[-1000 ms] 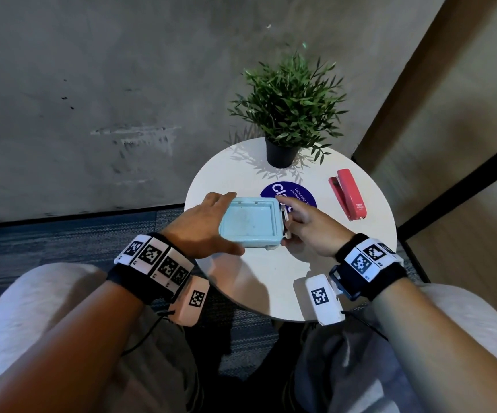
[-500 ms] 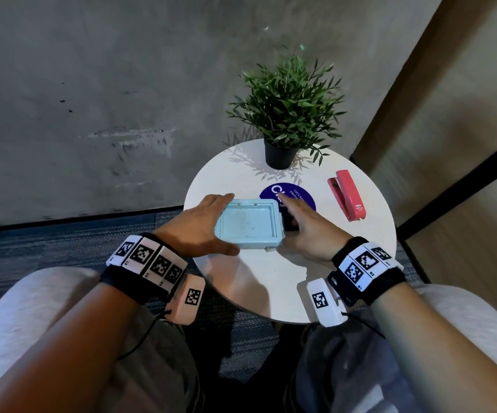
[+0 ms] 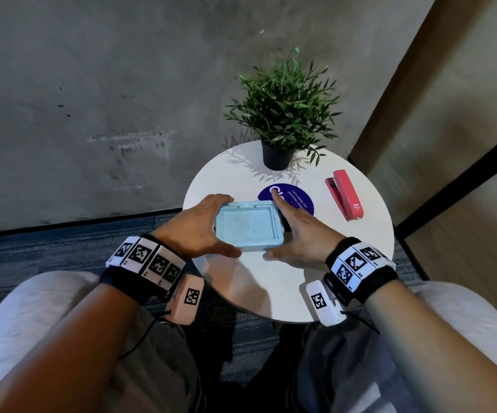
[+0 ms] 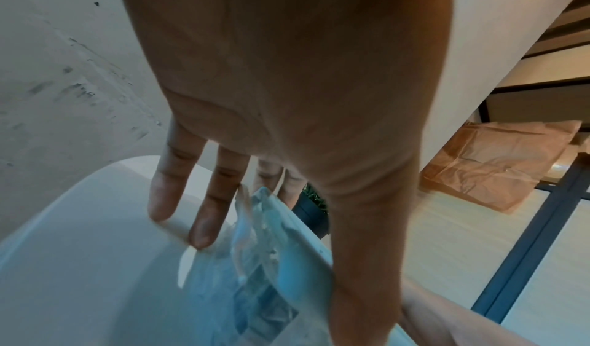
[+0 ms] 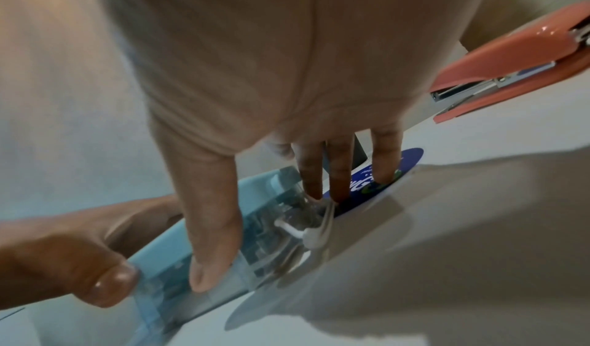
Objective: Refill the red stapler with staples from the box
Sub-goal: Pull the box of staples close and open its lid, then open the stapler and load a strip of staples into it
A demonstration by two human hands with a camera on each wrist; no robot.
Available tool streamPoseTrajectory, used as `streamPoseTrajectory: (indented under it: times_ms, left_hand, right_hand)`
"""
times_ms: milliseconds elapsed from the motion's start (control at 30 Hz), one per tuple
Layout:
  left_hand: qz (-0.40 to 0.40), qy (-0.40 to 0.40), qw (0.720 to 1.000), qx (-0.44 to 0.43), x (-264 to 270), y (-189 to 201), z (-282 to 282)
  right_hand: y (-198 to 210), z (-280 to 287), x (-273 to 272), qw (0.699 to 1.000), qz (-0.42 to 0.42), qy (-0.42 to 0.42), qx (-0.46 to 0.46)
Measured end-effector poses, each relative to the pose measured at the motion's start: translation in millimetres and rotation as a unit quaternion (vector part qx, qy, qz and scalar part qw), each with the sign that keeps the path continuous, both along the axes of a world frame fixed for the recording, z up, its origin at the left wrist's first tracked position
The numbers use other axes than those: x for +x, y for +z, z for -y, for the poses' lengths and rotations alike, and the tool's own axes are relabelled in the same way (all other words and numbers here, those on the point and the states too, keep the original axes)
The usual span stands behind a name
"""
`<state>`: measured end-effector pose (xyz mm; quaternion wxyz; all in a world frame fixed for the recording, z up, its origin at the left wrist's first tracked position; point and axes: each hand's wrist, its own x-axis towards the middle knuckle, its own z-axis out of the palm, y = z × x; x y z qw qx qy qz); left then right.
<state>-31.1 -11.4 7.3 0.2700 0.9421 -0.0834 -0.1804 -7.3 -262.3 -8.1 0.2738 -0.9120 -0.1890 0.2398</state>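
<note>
A light blue lidded box [image 3: 248, 226] with a clear body sits on the round white table [image 3: 271, 287]. My left hand [image 3: 196, 229] grips its left side, thumb on the near edge and fingers at the far left corner; in the left wrist view the fingertips [image 4: 199, 235] touch the table beside the box [image 4: 287, 263]. My right hand [image 3: 299, 231] lies against the right side, its thumb [image 5: 207, 250] on the box's [image 5: 179, 248] near edge and its straight fingers reaching the sticker. The red stapler [image 3: 345, 193] lies shut at the right, apart from both hands, also visible as the stapler [image 5: 510, 63]. The box's contents are hidden.
A potted plant [image 3: 283, 114] stands at the table's far edge. A round blue sticker [image 3: 301, 199] lies between the box and the stapler. A grey wall rises behind, carpet lies below, and my knees sit under the near edge. A brown paper bag [image 4: 498, 164] sits on the floor at the right.
My right hand left its pinch at the box's right edge and flattened along that side, thumb coming to the near edge. My left hand kept its hold; the box barely moved.
</note>
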Motion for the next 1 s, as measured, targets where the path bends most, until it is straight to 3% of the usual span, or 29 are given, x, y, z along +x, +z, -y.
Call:
streamPoseTrajectory:
  times_ms: [233, 433, 767, 1000]
  left_hand:
    - [0.014, 0.005, 1.000, -0.020, -1.1, 3.9, 0.7]
    - [-0.039, 0.037, 0.993, -0.102, 7.5, 10.4, -7.4]
    - [0.088, 0.171, 0.976, -0.102, 24.0, 10.2, -9.4]
    - [0.131, 0.168, 0.970, -0.114, 44.1, -15.5, 1.8]
  right_hand:
    - [-5.4, 0.8, 1.8, 1.000, 0.015, -0.002, -0.001]
    - [-4.7, 6.0, 6.4, 0.991, -0.058, -0.036, 0.116]
    - [-3.1, 7.1, 8.9, 1.000, -0.002, -0.008, 0.005]
    - [-1.3, 5.8, 6.0, 1.000, 0.000, 0.000, 0.001]
